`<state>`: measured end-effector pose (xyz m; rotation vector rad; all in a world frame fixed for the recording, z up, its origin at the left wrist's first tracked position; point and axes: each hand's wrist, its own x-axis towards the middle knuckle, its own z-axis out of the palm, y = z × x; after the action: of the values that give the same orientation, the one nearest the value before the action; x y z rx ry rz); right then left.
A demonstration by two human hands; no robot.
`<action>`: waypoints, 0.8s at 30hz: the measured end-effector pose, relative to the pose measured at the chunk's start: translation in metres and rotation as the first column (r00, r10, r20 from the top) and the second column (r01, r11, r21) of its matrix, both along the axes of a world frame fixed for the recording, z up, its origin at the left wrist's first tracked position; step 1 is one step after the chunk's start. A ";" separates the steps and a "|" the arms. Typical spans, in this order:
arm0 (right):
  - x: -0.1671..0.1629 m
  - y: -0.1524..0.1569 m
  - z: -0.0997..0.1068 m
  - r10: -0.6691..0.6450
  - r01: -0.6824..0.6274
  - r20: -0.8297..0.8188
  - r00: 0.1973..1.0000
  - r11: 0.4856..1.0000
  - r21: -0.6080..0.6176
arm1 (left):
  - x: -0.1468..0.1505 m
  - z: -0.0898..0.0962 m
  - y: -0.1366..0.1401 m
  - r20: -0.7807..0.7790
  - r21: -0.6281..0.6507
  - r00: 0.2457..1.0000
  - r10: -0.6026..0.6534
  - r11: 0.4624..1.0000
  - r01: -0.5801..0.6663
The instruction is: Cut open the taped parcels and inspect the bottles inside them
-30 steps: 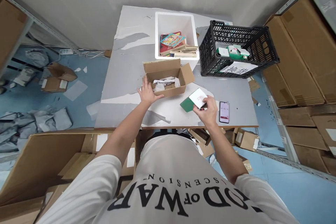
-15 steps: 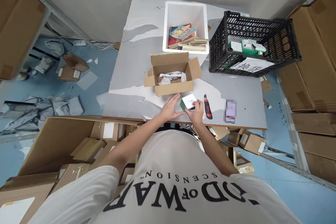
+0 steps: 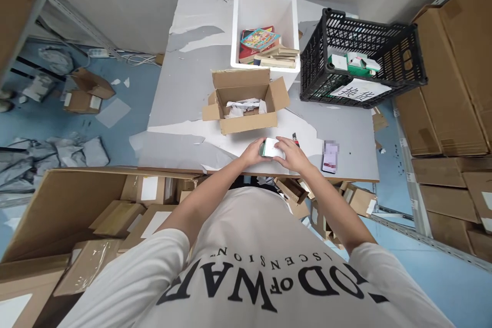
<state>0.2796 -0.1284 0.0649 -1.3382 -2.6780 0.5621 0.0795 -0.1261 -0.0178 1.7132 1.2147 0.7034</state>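
Note:
A small white and green box is held between both hands near the table's front edge. My left hand grips its green left end. Over its right side, my right hand is closed with the thumb in front and fingers behind. Partly hidden behind the right hand lies a utility knife, only its tip end showing. Just beyond the hands stands an open cardboard box, flaps spread, with crumpled white paper inside.
Behind the cardboard box stands a white foam box holding books. A black plastic crate with green and white boxes is at the right, a phone in front of it. Cartons fill a large box below the table's left front.
My left hand has closed on the small box, where before it was open beside it. My right hand has shifted its grip, covering most of the knife. The whole view has shifted slightly.

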 end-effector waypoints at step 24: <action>-0.007 0.065 0.026 0.177 -0.219 -0.165 0.970 0.933 -0.287 | 0.003 -0.003 0.011 -0.094 -0.010 0.988 -0.125 0.992 0.125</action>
<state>0.2723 -0.0634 0.0911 -1.0427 -2.7100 1.0851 0.0828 -0.1153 -0.0204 1.8192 1.1597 0.5498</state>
